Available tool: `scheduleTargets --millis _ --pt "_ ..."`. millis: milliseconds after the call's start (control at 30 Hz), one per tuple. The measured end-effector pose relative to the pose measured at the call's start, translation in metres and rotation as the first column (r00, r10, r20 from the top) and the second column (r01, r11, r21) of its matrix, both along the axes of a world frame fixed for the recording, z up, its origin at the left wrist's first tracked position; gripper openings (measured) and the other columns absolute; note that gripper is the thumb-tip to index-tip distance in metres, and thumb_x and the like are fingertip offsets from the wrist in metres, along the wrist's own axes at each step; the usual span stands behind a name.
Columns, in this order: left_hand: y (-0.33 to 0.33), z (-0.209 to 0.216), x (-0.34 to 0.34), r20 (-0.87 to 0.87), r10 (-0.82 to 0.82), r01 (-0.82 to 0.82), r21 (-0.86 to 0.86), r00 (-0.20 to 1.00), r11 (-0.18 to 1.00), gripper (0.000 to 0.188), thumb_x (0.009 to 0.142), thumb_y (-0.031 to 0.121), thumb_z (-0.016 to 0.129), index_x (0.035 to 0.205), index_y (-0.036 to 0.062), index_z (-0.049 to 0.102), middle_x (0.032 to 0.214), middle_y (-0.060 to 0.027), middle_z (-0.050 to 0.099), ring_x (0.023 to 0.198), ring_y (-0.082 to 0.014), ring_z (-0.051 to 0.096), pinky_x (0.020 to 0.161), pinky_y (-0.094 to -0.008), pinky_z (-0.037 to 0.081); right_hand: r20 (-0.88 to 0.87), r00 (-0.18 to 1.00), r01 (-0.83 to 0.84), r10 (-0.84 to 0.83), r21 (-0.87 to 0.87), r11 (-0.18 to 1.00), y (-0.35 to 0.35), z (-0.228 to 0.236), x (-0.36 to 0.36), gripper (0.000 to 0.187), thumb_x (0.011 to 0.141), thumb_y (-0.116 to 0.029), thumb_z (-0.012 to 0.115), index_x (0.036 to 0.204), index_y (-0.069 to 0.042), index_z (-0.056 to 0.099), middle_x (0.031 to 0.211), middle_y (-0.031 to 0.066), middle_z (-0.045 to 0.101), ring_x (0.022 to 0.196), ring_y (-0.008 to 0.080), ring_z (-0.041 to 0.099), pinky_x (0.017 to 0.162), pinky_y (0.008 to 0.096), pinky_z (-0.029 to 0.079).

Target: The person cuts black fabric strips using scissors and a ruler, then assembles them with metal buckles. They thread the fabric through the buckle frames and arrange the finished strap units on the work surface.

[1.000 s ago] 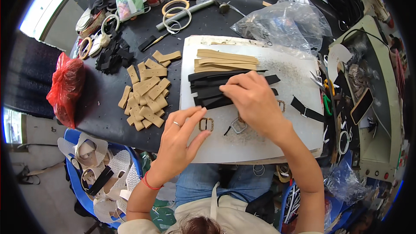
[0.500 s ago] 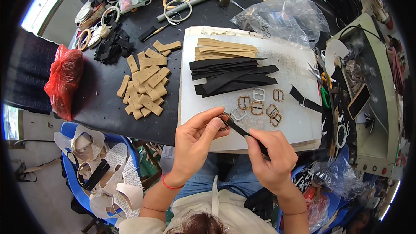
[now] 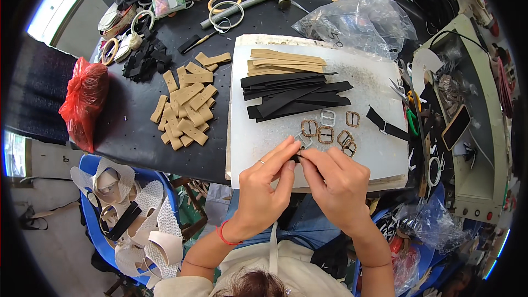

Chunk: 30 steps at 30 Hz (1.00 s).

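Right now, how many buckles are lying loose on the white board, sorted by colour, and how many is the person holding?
Brown/bronze buckles lying on the white board: 5
Silver/clear buckles lying on the board: 1
Buckle pinched between the left hand and right hand, with a black strap end: 1
Total: 7

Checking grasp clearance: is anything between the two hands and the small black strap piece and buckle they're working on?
Nothing visible. Left hand and right hand already pinch the black strap piece at their fingertips, over the near edge of the white board. The loose buckles lie beyond, apart.
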<state>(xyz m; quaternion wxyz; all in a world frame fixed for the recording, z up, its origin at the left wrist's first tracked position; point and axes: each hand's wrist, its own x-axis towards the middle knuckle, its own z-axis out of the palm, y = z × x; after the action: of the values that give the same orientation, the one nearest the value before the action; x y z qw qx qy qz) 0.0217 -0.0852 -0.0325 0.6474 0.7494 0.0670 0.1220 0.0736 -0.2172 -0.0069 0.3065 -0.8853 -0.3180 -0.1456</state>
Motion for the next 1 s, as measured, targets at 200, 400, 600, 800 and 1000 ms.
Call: scheduleTargets --millis 200,400,600,800,1000 --pt "0.022 0.006 0.001 -0.123 -0.255 0.195 -0.367 0.959 0.91 0.03 0.089 -0.001 0.059 0.119 -0.001 0.062 0.11 -0.0133 0.066 0.092 -0.0151 0.066 0.083 -0.0258 0.053 -0.343 0.935 -0.02 0.086 0.193 0.981 -0.011 0.008 0.007 0.011 0.079 -0.008 0.071 0.085 -0.004 0.062 0.072 0.0064 0.062 0.059 0.0218 0.06 0.052 0.0306 0.046" --pt "0.022 0.004 0.001 -0.104 -0.3 0.227 -0.438 0.948 0.87 0.03 0.089 0.001 0.062 0.119 -0.0039 0.06 0.104 -0.0114 0.067 0.093 -0.0136 0.064 0.083 -0.0248 0.053 -0.462 0.865 -0.093 0.196 0.237 0.967 -0.02 0.019 0.009 0.015 0.079 -0.004 0.07 0.091 -0.001 0.061 0.082 0.0102 0.065 0.07 0.0231 0.064 0.062 0.0309 0.05" --pt "0.019 0.008 0.0 -0.137 -0.345 0.233 -0.51 0.928 0.828 0.031 0.085 -0.004 0.066 0.115 -0.0043 0.06 0.11 -0.0125 0.064 0.095 -0.0156 0.065 0.085 -0.0269 0.053 -0.498 0.85 -0.04 0.168 0.258 0.965 -0.027 0.015 0.002 0.021 0.08 -0.002 0.068 0.097 -0.001 0.058 0.083 0.0099 0.065 0.074 0.0219 0.065 0.067 0.0303 0.051" --pt "0.013 -0.001 -0.002 -0.096 -0.347 0.274 -0.436 0.933 0.857 0.029 0.085 0.0 0.067 0.113 -0.0049 0.062 0.109 -0.0131 0.066 0.094 -0.0117 0.063 0.083 -0.0245 0.053 -0.6 0.779 -0.052 0.183 0.229 0.972 -0.037 0.022 0.003 0.018 0.079 -0.002 0.069 0.093 -0.001 0.059 0.084 0.0101 0.066 0.074 0.0211 0.066 0.066 0.0294 0.051" --pt "0.012 0.003 -0.003 -0.105 -0.354 0.261 -0.489 0.929 0.832 0.026 0.084 0.0 0.068 0.109 -0.0045 0.064 0.103 -0.0104 0.067 0.092 -0.0109 0.063 0.081 -0.0237 0.053 -0.594 0.792 0.0 0.139 0.227 0.974 -0.035 0.028 0.004 0.015 0.078 -0.002 0.069 0.091 -0.002 0.06 0.082 0.0096 0.065 0.075 0.0221 0.065 0.067 0.03 0.051"
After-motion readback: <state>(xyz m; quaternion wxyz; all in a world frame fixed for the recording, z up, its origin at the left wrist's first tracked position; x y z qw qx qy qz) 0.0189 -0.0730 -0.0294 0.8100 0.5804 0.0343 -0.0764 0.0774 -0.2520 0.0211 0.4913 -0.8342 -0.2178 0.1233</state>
